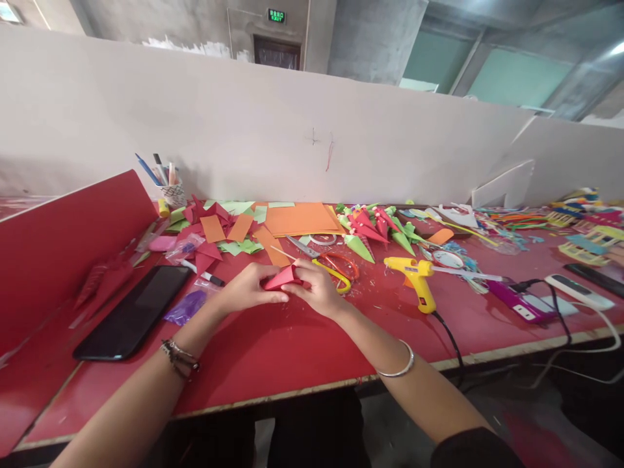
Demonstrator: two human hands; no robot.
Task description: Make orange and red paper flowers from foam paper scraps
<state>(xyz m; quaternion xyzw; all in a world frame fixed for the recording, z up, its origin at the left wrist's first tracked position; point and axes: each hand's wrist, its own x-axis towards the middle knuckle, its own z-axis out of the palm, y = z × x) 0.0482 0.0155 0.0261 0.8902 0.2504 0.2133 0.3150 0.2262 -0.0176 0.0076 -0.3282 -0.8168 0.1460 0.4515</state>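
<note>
A folded piece of red paper [281, 278] is held between my two hands, above the middle of the red table [273, 344]. My left hand [251, 287] grips its left end, thumb along the near side. On the other end, my right hand [314, 286] closes its fingers and thumb round the paper. A thin pale stick [283, 252] shows just behind my hands; I cannot tell whether it touches the paper. Right behind my right hand lie scissors [341, 279] with yellow and orange handles. A yellow glue gun [414, 279] rests on its side to the right.
A black phone [134, 315] lies at the left, beside a purple packet [188, 307]. Orange sheets [302, 220], red and green paper cones [368, 227] and a pen cup [173, 192] line the back. A purple power strip [521, 302] with cables is at the right.
</note>
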